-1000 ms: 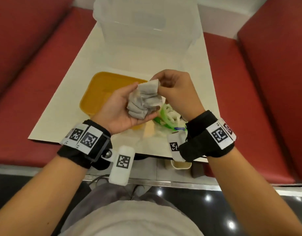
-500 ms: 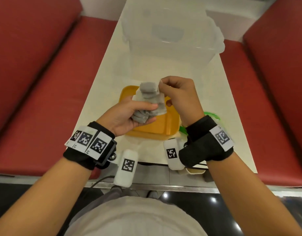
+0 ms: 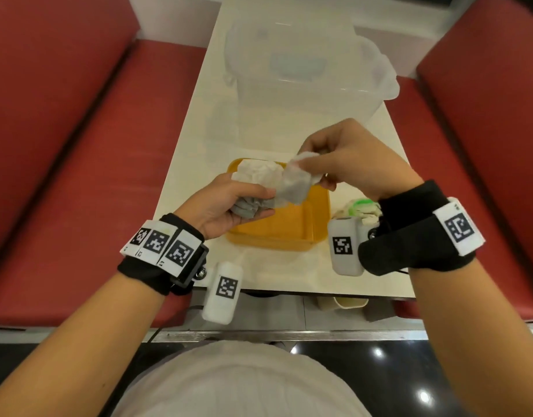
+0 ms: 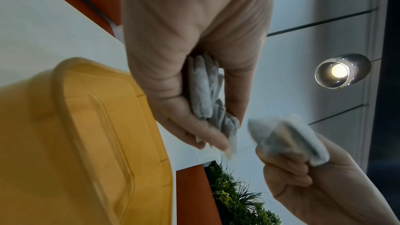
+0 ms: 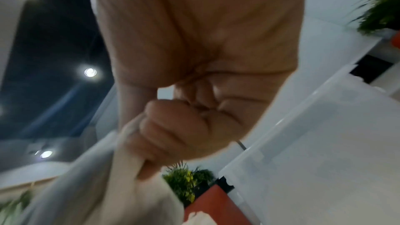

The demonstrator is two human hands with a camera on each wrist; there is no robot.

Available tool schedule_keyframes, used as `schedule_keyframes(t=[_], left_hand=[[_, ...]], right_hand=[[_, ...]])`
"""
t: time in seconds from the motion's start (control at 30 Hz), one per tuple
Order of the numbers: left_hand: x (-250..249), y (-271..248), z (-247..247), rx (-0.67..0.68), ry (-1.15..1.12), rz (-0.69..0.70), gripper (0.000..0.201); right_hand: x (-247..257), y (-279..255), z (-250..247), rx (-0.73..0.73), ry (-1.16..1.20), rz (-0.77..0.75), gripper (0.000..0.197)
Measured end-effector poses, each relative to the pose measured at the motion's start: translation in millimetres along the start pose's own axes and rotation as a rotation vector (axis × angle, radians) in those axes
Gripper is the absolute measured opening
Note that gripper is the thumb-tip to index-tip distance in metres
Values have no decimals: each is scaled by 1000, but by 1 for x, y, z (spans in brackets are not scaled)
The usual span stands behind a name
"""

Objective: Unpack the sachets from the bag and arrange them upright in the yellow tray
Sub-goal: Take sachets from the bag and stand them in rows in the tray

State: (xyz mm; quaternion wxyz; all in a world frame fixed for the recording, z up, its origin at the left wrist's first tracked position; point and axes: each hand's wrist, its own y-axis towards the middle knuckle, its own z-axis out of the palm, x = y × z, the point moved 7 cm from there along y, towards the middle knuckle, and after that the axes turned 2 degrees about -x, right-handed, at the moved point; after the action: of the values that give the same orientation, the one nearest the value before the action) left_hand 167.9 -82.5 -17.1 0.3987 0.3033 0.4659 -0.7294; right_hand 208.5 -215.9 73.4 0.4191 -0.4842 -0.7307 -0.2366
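Over the yellow tray (image 3: 295, 227) my left hand (image 3: 229, 203) grips a bunch of grey-white sachets (image 3: 250, 203). My right hand (image 3: 340, 164) pinches a few sachets (image 3: 295, 182) drawn away from that bunch, up and to the right. In the left wrist view the left hand (image 4: 194, 91) curls round its sachets (image 4: 205, 95), and the right hand (image 4: 303, 174) holds its own sachets (image 4: 288, 138) apart from them, beside the tray (image 4: 86, 143). The right wrist view shows my right hand (image 5: 173, 134) pinching pale sachet material (image 5: 108, 186). The green and white bag (image 3: 358, 207) lies right of the tray, partly behind my right wrist.
A clear plastic tub (image 3: 304, 79) stands at the far end of the white table (image 3: 193, 152), behind the tray. Red bench seats (image 3: 63, 145) run along both sides. A small cup (image 3: 349, 302) sits below the table's near edge.
Both hands moved over the tray. The right hand has pulled a few sachets away from the bunch that the left hand holds; earlier all were together. The view shifted, too.
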Motion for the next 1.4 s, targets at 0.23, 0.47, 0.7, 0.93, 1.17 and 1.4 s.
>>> schedule_keyframes(t=[0.23,0.47,0.7,0.93,1.17,1.4], left_hand=[[2,-3,-5,104,-55,-48,34],[-4,-3,-2,140,-244,-92,44],[-11,2,3,89,-68,18,32],[-11,7,-4,44,-66,49,41],[-15,11,4,-12,-9,93,8],[-11,24,2,-44,-2,83,30]], right_hand=[[-5,20,17,127,-268,116,25],[-14,25,25,21,-222,124,29],[-16,23,18,-52,-48,89,27],[-19,8,-32,-289,-37,75,12],[-16,-6,-8,-145,209,73,12],[-35,3,25,-315,187,46,8]])
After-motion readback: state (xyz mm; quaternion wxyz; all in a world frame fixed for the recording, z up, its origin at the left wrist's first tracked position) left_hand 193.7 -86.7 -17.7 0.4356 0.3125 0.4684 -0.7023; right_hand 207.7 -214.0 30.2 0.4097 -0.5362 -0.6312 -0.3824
